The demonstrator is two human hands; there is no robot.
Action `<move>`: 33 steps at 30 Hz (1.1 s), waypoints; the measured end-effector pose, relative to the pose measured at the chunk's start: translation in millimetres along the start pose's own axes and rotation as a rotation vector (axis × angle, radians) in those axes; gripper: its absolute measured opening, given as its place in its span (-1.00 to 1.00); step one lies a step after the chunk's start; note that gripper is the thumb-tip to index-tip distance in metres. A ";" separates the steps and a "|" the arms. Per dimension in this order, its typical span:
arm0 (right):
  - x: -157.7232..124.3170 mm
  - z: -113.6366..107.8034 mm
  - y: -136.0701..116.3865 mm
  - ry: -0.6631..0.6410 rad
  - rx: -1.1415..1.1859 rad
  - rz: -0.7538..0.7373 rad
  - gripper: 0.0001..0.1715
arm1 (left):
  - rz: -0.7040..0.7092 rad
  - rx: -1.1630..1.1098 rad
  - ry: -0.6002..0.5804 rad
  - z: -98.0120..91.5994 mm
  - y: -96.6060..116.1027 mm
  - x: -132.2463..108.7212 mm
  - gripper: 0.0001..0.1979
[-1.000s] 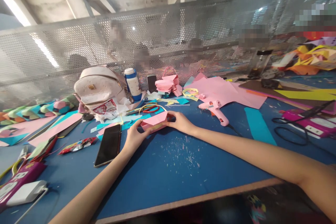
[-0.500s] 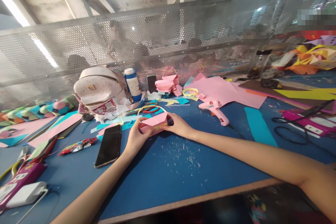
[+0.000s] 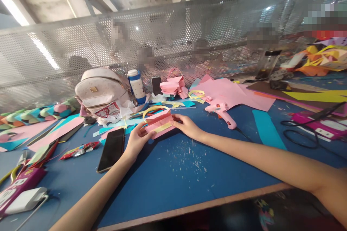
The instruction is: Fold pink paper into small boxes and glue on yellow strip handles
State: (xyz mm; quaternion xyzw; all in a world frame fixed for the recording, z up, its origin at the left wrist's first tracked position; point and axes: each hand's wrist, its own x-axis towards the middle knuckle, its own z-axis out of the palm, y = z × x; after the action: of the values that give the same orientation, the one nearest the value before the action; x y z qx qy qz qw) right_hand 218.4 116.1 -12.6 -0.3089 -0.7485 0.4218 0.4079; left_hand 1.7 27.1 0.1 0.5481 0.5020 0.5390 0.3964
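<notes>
Between my two hands is a small pink paper basket (image 3: 160, 120) with a yellow strip along its near side and an arched yellow paper handle (image 3: 151, 109). My left hand (image 3: 137, 138) grips its left end, thumb on the near face. At the right end, my right hand (image 3: 184, 125) pinches the paper; some of its fingers are hidden behind. A black phone (image 3: 111, 151) lies just left of my left hand. Right of my right hand rests a pink glue gun (image 3: 222, 114).
A white backpack (image 3: 101, 88) and a blue-white bottle (image 3: 137, 86) stand at the back, near a second pink paper basket (image 3: 173, 86). Pink sheets (image 3: 222, 92) lie behind the glue gun. Power strips (image 3: 320, 125) with cords sit at both sides. Small scraps dot the blue table (image 3: 173, 187).
The basket has tipped so its near side with the yellow strip shows more fully, and the handle leans differently. My fingers have shifted toward its ends.
</notes>
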 end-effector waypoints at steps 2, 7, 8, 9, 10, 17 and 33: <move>0.2 -1.4 0.5 0.012 0.021 0.011 -0.61 | 0.006 -0.012 -0.007 0.1 0.7 0.2 -0.41; 0.4 -4.6 0.8 0.024 0.077 0.038 -0.63 | 0.090 0.007 0.051 1.5 3.4 1.4 -0.37; 0.4 -5.1 0.3 0.023 0.088 0.041 -0.63 | 0.118 0.026 0.088 0.8 4.6 1.2 -0.38; 0.3 -5.5 -0.4 0.021 0.095 0.042 -0.62 | 0.144 0.049 0.129 -0.3 6.3 0.7 -0.41; 0.1 -5.8 -1.5 0.020 0.101 0.043 -0.62 | 0.164 0.076 0.165 -1.8 8.2 0.1 -0.47; -1.6 -5.4 -6.7 0.009 0.114 0.049 -0.58 | 0.169 0.203 0.039 -8.8 21.5 -5.6 -0.71; -6.9 -3.8 -11.5 -0.012 0.141 0.006 -0.61 | 0.008 0.163 -0.292 0.8 12.8 -7.5 -0.62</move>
State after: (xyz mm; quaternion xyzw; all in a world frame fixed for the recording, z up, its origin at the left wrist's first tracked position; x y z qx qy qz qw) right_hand 223.6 106.8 -3.7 -0.2790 -0.7184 0.4765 0.4231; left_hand 4.7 17.5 11.0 0.6530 0.4789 0.4127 0.4170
